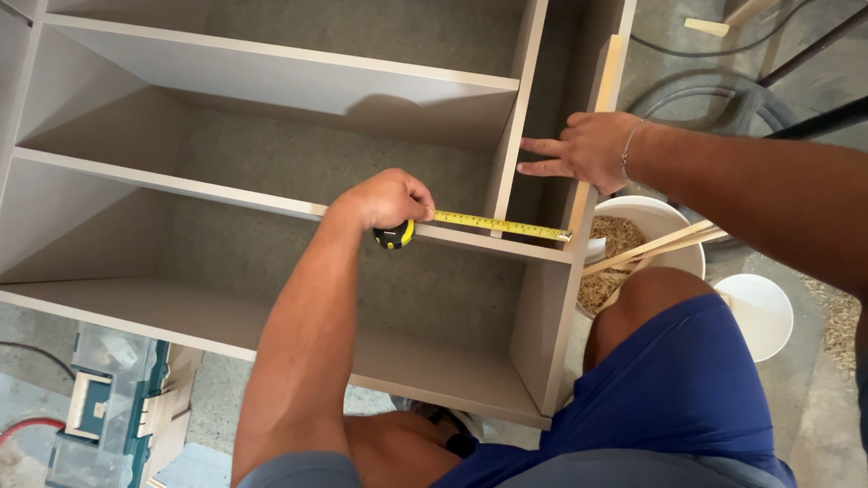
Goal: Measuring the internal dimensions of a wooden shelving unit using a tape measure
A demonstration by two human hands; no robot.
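Note:
My left hand (387, 200) is closed around a black and yellow tape measure case (395, 235). Its yellow blade (500, 226) runs right along the front edge of a shelf, with the end hook at the cabinet's right side panel (553, 316). My right hand (588, 147) rests with fingers spread against the upright divider (514, 136) and the side panel, a thin bracelet on the wrist. The pale grey cabinet (271, 63) lies on its back on the floor, its shelves forming open compartments.
A white bucket (665, 220) holding wood shavings and thin wooden strips stands right of the cabinet, beside a smaller white lid (759, 312). A blue-green tool case (113, 398) lies at the lower left. Hoses and cables (714, 99) cross the floor at the upper right.

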